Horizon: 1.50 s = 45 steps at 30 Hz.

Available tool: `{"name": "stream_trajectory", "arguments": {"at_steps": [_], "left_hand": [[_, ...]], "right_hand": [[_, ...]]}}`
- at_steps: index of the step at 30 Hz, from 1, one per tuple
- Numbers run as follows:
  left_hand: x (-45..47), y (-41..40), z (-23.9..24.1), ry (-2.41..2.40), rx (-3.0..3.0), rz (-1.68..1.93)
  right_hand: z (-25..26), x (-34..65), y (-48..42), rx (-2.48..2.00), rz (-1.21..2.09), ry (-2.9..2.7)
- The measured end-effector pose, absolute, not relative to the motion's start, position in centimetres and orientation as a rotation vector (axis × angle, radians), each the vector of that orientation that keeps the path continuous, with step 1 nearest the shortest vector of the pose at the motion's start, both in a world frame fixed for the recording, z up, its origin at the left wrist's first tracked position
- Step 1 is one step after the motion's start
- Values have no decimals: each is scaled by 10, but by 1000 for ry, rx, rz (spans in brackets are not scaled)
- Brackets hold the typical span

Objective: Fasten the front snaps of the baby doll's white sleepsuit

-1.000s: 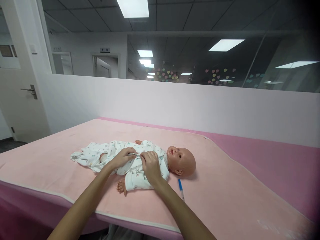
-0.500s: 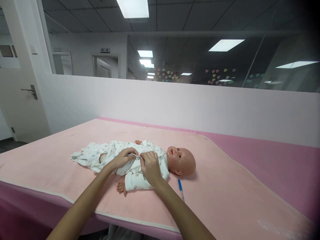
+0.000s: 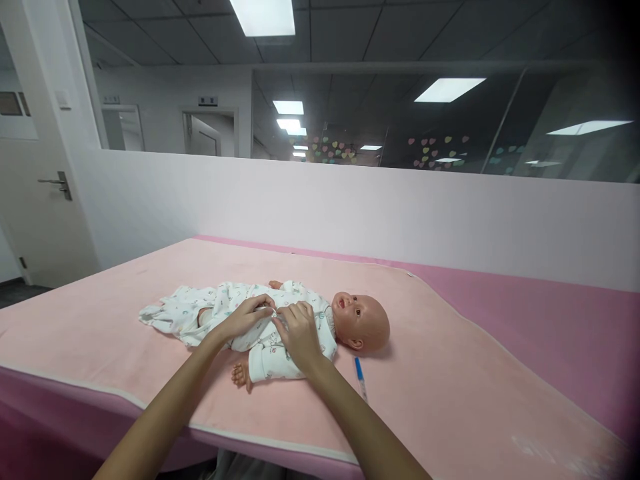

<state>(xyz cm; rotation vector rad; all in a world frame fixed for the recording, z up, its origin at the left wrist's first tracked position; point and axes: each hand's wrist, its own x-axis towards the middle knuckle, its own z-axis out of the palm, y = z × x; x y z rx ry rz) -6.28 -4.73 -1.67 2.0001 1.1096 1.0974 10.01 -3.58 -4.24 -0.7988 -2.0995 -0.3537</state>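
Note:
A baby doll (image 3: 361,321) lies on its back with its head to the right, dressed in a white printed romper (image 3: 280,360). Over the doll's chest, my left hand (image 3: 249,316) pinches the edge of the romper's front. Close beside it, my right hand (image 3: 299,328) has thumb and fingers closed on the same strip of cloth. Whatever fastener sits between the fingertips is too small to make out. One leg part shows through a gap in the romper, whose legs stretch out to the left.
A blue-capped pen (image 3: 360,379) lies near the doll's head, beside my right forearm. The peach pad (image 3: 450,387) covers a pink table surface (image 3: 545,300). Behind it rises a white low wall (image 3: 350,207) with glass above. A door (image 3: 45,180) stands at the left.
My right thumb has shifted slightly to the left and down against the cloth, and the fingertips of both hands sit closer together. The doll and pen stay in place.

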Motion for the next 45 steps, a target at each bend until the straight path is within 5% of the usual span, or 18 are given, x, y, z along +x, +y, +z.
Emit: {"name": "stream_trajectory", "arguments": {"at_steps": [45], "left_hand": [[-62,-48,-17,1207,2044,1050]], "right_hand": [[-42,101,-37,-832,-328,-2069]]}}
